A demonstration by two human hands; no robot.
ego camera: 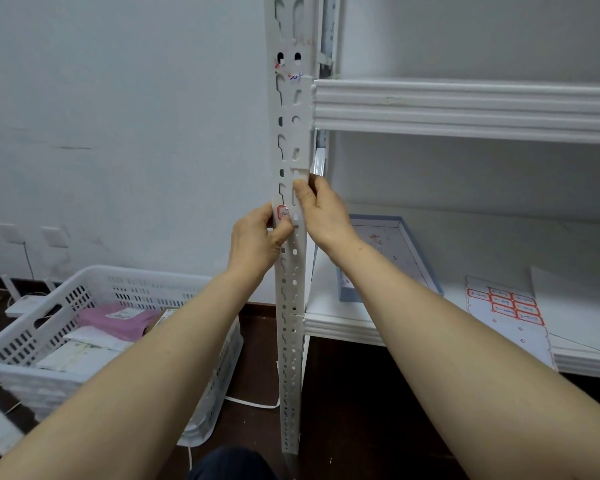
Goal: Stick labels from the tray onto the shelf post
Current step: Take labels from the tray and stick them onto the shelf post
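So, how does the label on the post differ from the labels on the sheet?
The label is single, upright against the post, held by the left hand. The sheet labels are several, lying flat on the shelf. Both have red borders and handwriting.

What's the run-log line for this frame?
left hand: pinches label onto shelf post | right hand: grips shelf post | label sheet: on lower shelf

We look through a single wide-angle camera worn on the head, facing forward and downward from near the shelf post (289, 271), which runs upright through the frame's centre. At lower left we see floor (253, 358) and a basket (94, 271); the right half takes in the lower shelf (482, 244).
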